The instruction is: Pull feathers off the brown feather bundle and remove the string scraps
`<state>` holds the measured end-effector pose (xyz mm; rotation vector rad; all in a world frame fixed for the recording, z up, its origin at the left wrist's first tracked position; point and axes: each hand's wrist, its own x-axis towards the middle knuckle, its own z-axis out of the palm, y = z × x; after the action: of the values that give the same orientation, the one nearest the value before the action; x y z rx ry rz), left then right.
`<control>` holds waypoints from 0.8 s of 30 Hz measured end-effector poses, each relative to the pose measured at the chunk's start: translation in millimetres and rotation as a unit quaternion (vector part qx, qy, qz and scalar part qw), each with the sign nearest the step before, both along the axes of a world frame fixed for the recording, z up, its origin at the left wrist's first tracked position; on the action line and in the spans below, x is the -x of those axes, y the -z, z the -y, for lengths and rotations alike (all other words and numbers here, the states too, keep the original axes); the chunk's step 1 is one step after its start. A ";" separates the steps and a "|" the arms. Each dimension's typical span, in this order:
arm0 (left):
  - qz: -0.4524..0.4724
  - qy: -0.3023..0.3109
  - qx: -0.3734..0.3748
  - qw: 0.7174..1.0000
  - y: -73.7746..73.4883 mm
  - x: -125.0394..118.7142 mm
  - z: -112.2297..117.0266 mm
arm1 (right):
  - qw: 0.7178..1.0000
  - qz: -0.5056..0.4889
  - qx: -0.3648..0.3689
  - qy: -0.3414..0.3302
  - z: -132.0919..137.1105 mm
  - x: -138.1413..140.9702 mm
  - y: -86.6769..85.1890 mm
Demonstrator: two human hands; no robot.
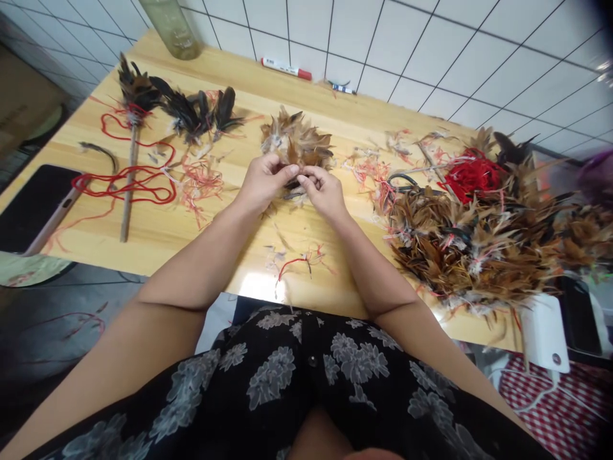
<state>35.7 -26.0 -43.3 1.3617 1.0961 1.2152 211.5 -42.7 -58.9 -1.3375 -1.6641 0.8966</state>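
Note:
Both my hands meet at the near side of a bunch of brown feathers (306, 140) on the wooden table (230, 236). My left hand (268, 182) is closed, its thumb and fingers pinching at the bunch's lower edge. Beside it, my right hand (323, 191) is closed too, thumb against fingertips, touching the same feathers. What exactly lies between the fingertips is partly hidden. At the left, a stick (129, 185) carries dark feathers (138, 86) tied at its top, with red cord (153, 185) looped over it.
A large heap of brown feathers (469, 249) fills the right side, with red string (474, 176) and black-handled scissors (407, 185) near it. Black feathers (201, 112) lie at the back left. A phone (38, 207), a red marker (287, 68) and a greenish bottle (172, 29) stand or lie near the edges.

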 end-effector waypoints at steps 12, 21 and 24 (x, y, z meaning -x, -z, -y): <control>0.169 0.002 0.071 0.983 -10.3 3.4 -8.0 | 0.999 -0.021 0.004 0.025 2.7 -4.2 2.2; 0.281 0.053 0.154 0.946 -38.2 -10.4 11.7 | 0.959 -0.252 0.130 -0.012 5.0 5.7 -4.6; 0.265 0.070 0.158 0.949 -35.8 -8.3 11.2 | 0.937 -0.295 0.188 -0.012 9.0 6.0 -15.3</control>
<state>44.0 -37.1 -7.5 0.7864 0.7529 1.1510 205.5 -51.7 -43.5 -1.1252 -1.0741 1.5148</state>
